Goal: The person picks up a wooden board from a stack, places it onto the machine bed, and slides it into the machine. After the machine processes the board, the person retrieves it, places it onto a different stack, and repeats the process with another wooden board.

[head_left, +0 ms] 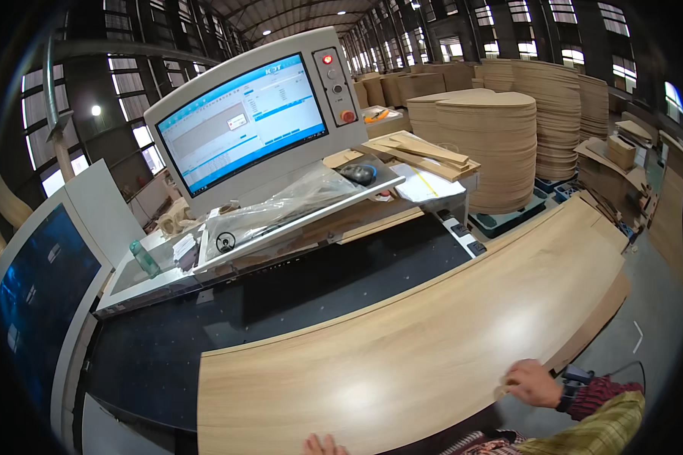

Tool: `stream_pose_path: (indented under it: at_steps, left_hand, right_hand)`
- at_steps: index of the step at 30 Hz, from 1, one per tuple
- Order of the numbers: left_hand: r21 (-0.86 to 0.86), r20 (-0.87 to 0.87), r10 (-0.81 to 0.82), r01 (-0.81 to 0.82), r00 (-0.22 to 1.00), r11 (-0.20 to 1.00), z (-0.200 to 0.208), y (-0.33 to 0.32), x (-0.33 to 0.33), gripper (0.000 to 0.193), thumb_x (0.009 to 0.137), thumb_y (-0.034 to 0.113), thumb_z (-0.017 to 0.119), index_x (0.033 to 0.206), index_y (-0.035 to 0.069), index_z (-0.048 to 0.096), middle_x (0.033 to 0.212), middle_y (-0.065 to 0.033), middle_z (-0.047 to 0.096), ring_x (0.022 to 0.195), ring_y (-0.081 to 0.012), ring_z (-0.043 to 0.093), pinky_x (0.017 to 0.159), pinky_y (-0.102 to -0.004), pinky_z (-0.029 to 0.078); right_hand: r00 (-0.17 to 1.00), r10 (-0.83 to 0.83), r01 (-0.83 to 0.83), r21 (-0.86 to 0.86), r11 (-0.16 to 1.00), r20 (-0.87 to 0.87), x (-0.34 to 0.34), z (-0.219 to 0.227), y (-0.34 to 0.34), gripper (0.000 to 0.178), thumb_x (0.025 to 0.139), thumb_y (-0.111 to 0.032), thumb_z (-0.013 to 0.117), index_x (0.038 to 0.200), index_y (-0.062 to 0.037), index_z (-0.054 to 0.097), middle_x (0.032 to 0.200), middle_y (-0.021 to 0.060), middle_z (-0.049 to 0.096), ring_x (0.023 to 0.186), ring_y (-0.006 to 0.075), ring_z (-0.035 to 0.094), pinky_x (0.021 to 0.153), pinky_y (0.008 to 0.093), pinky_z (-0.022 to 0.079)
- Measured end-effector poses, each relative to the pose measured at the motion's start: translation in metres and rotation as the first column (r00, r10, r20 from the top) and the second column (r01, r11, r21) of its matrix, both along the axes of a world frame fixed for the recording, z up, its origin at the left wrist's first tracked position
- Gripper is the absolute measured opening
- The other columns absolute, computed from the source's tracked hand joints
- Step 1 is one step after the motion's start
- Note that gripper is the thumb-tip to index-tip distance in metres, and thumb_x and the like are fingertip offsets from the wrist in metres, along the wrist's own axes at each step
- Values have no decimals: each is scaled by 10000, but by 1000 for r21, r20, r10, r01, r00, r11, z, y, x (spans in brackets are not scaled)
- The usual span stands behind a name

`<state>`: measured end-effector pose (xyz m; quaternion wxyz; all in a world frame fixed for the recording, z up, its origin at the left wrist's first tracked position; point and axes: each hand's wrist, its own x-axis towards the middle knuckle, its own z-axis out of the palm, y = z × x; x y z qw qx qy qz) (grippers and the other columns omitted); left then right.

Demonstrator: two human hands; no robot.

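The step in hand appears to be the manual handling of a wood-grain panel at its near edge. The panel lies face up across the foreground, its far edge overlapping the black surface of the machine; a brown board shows beneath its right end. The right hand is at the near edge, fingers curled and close together; whether they are clamped on the panel or on the small pale item beside them cannot be told. The left hand is at the near edge further left, its visible fingertips slightly apart; its hold cannot be determined. The next move, as judged from here, calls for a secure purchase by both hands and even support along the length of the panel. The left palm and thumb are cut off by the lower border, the panel's underside is hidden, and clear film obscures part of the shelf below the monitor.
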<state>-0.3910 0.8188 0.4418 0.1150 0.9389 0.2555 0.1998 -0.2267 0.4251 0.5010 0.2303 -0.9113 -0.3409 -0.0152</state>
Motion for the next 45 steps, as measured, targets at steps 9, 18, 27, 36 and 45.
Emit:
stream_pose_path:
  at_steps: [9, 18, 27, 36, 45]
  left_hand:
    - [29, 50, 183, -185, 982, 982, 1, 147, -34, 364, 843, 243, 500, 1169, 84, 534, 1317, -153, 401, 1240, -345, 311, 1017, -502, 174]
    - [-128, 11, -88, 88, 996, 988, 10, 223, -17, 631, 718, 501, 625, 1222, 147, 489, 1361, -182, 295, 1237, -359, 278, 918, -609, 152]
    - [-135, -3, -28, 28, 1000, 990, 9, 393, -57, 500, 841, 356, 537, 1282, 150, 421, 1408, -63, 275, 1311, -279, 213, 1007, -557, 153]
    - [-127, 175, -75, 98, 982, 987, 4, 577, -110, 454, 811, 259, 579, 1203, 52, 479, 1332, -200, 333, 1262, -362, 264, 985, -405, 291]
    - [-167, 160, -39, 66, 986, 984, 0, 726, -171, 542, 815, 280, 569, 1281, 71, 388, 1373, -201, 264, 1271, -386, 235, 998, -426, 266]
  right_hand:
    - [948, 278, -254, -156, 954, 158, -26, -8, 192, 402, 761, -341, 580, 1088, -118, 512, 1168, 94, 481, 1132, 245, 427, 885, 417, 338]
    - [803, 571, -536, 212, 817, -171, 7, -2, 353, 404, 695, -201, 650, 1037, -31, 520, 1096, 142, 514, 1109, 343, 424, 901, 444, 335]
    - [877, 480, -479, -50, 877, 31, 3, 8, 480, 496, 756, -178, 607, 1191, 3, 450, 1264, 213, 405, 1186, 376, 354, 985, 427, 293]
    - [945, 308, -300, -80, 951, 112, -67, -17, 624, 611, 588, -189, 724, 1116, -24, 462, 1240, 224, 356, 1176, 416, 313, 959, 477, 275]
    - [918, 361, -351, -91, 932, 162, -117, 1, 784, 542, 578, -149, 692, 1072, -47, 493, 1154, 184, 431, 1102, 379, 393, 902, 456, 331]
